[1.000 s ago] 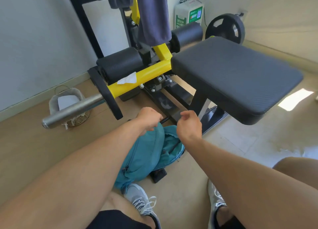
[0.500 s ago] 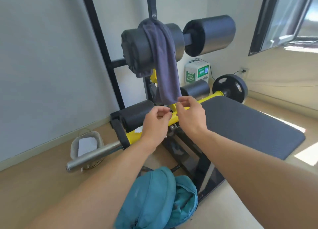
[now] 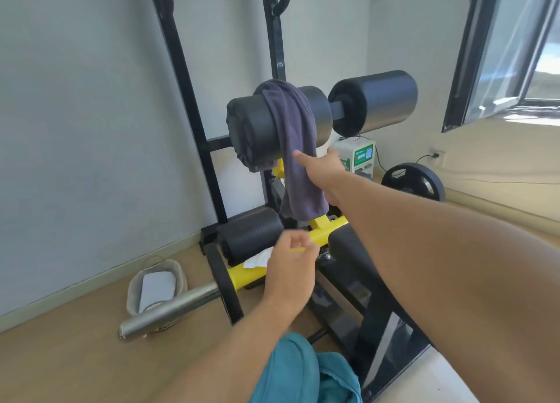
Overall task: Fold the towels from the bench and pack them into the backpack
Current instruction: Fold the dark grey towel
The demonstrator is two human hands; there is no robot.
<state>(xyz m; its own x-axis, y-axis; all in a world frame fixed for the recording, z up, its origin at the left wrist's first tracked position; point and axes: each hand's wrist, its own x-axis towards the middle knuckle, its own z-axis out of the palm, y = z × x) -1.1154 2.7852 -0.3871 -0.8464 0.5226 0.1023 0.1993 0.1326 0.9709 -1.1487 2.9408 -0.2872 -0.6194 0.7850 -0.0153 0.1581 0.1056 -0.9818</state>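
A dark purple-grey towel [image 3: 298,160] hangs over the left upper foam roller [image 3: 257,130] of the black and yellow bench machine. My right hand [image 3: 322,172] reaches to the towel's middle, thumb straight across its front and fingers past its right edge, spread rather than closed. My left hand [image 3: 289,269] hovers lower, in front of the yellow frame [image 3: 327,230], fingers loosely curled and holding nothing. The teal backpack [image 3: 303,372] lies on the floor at the bottom edge, open at the top. My right arm hides most of the bench pad [image 3: 348,251].
A woven basket [image 3: 133,290] with a white item inside stands on the floor at left, beside a steel bar [image 3: 169,308]. A white tissue [image 3: 257,258] lies on the yellow frame. A weight plate [image 3: 415,181] and a green-white box [image 3: 359,157] stand by the far wall.
The view has tilted up from the backpack to the hanging towel. My right hand has risen from the towel's lower edge to its middle, while my left hand has dropped back.
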